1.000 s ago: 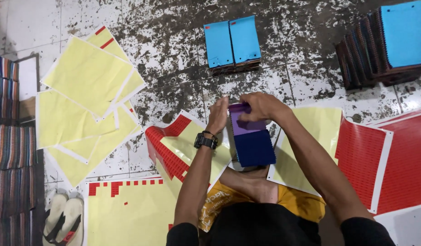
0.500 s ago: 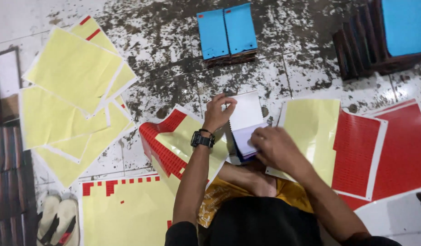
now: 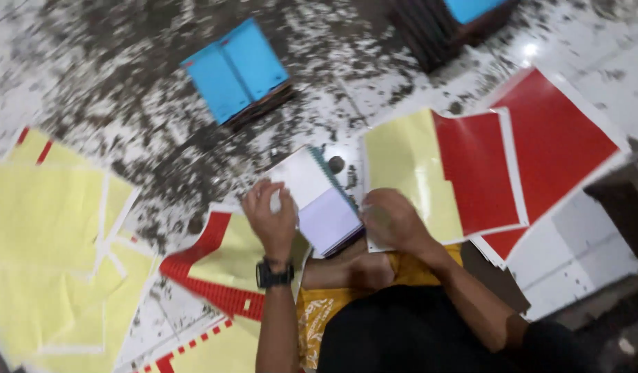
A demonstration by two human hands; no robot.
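An open spiral notebook (image 3: 319,200) with a white page and a pale purple page lies on the floor in front of my knees. My left hand (image 3: 272,220), with a black watch on its wrist, grips the white left page at its near edge. My right hand (image 3: 393,221) rests with curled fingers beside the notebook's right corner, on a yellow sheet (image 3: 402,166). The picture is blurred, so I cannot tell whether the right hand holds anything.
A pile of blue-covered notebooks (image 3: 236,69) lies further off, with a dark stack topped by a blue cover (image 3: 471,10) at the top right. Red sheets (image 3: 547,145) spread out on the right and yellow sheets (image 3: 50,228) on the left. A red-edged sheet (image 3: 208,276) lies under my left arm.
The notebook, held shut in both hands a second ago, now lies open. My right hand has slid off it to the right, and the view has tilted.
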